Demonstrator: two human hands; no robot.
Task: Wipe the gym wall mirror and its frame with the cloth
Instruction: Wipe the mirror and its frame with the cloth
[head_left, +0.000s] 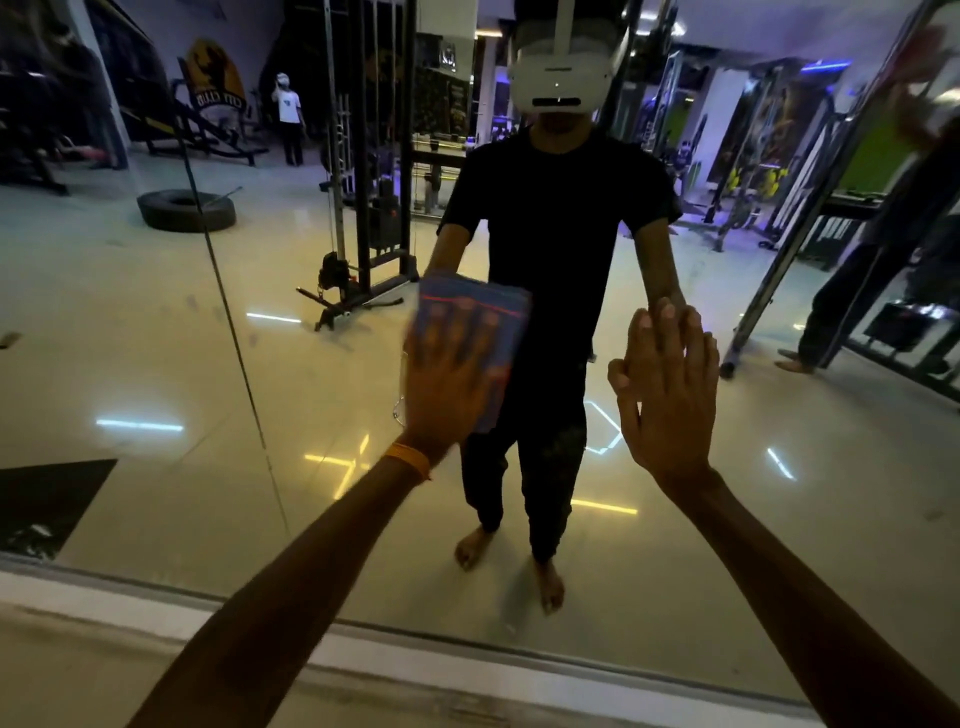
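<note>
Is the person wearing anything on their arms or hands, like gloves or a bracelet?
No gloves, and no sleeves show in this view. The left hand has a thin orange band round its wrist. The right hand wears nothing that shows: no ring, watch or band.

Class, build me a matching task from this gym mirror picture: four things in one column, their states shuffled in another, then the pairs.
1 left hand
2 right hand
3 blue cloth with a red stripe
4 black rubber tyre

a seen only in reflection, lying flat
b palm flat on the bare wall mirror
c pressed against the mirror
d wears an orange wristband

Pairs: 1-d, 2-b, 3-c, 4-a
</note>
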